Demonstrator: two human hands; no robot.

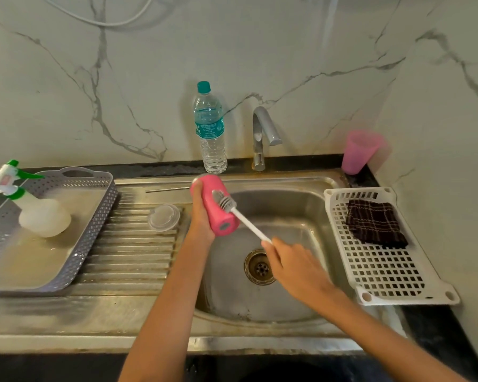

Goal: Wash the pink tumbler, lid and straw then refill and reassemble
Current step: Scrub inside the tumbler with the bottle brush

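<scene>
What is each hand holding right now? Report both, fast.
Left hand: grips the pink tumbler.
Right hand: holds the bottle brush by its handle, bristles against the tumbler's outside.

Single head-worn view, looking forward-down over sink [309, 186], close; wide-angle edges probably distorted.

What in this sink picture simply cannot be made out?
Head view, all of it:
- Left hand: its fingers are hidden behind the pink tumbler.
- Tumbler's inside: its mouth points away from the camera.
- Right hand: its grip on the brush handle is covered by the back of the hand.
- Water bottle: label print too small.
- Grey tray: cut off by the left edge.
</scene>
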